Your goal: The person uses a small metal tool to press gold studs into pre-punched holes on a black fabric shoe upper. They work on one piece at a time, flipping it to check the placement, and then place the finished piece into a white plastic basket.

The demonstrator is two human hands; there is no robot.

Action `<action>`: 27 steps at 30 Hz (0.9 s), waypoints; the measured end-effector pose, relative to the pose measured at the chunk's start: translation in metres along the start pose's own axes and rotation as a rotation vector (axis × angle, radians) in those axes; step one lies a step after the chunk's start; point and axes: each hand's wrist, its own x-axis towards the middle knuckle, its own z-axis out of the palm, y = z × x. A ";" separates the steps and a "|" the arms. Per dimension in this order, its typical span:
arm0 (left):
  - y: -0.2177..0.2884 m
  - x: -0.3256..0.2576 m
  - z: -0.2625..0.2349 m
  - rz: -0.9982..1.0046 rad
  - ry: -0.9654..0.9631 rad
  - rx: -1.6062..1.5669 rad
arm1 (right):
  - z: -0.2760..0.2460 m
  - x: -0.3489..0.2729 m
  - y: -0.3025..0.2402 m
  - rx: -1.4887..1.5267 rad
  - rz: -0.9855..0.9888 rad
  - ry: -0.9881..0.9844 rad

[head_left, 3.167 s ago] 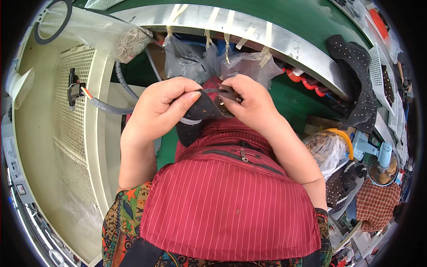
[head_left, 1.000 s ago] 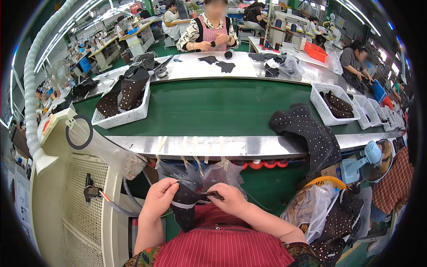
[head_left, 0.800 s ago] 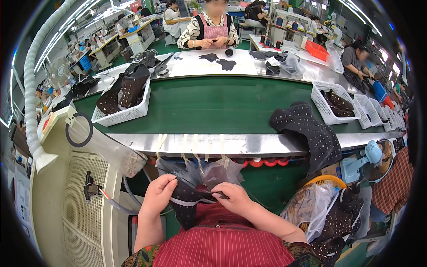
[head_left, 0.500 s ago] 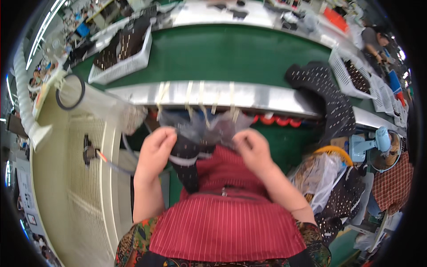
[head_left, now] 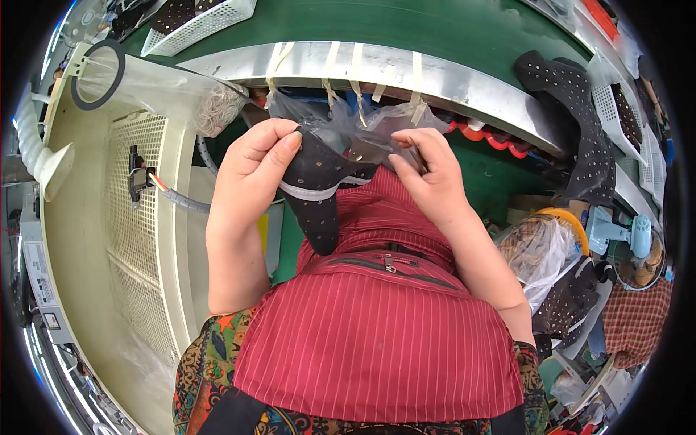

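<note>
A black cloth piece [head_left: 313, 163] with small metallic dots and a pale grey band hangs between my hands, in front of my red striped apron [head_left: 377, 348]. My left hand [head_left: 254, 170] pinches its upper left edge between thumb and forefinger. My right hand [head_left: 431, 170] is curled at the piece's right end, thumb and forefinger around its dark edge; the exact grip is partly hidden. Behind the cloth, clear plastic bags [head_left: 413, 119] hang from tape strips [head_left: 357, 61] on the metal table edge [head_left: 304, 65].
A white basket [head_left: 203, 25] stands on the green surface [head_left: 406, 22]; another basket [head_left: 616, 101] is at the right beside draped dotted cloth [head_left: 576, 123]. At left is a cream booth [head_left: 80, 239] with a grille and hose. A yellow-rimmed bin [head_left: 576, 221] and blue fan [head_left: 616, 228] stand right.
The view has tilted downward, so the table edge and bags sit higher in the picture. Both hands stay raised at the cloth, which now shows more clearly.
</note>
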 end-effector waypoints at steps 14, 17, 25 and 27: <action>0.013 -0.005 0.010 0.030 -0.140 0.030 | -0.002 0.013 -0.010 0.028 0.208 -0.306; 0.012 -0.004 0.013 0.067 -0.158 0.051 | -0.001 0.016 -0.011 0.038 0.259 -0.343; 0.014 -0.006 -0.006 -0.024 -0.069 0.105 | -0.038 0.005 0.019 0.155 0.368 -0.083; 0.006 -0.008 -0.015 0.013 0.039 0.214 | -0.061 -0.010 0.041 0.175 0.503 -0.028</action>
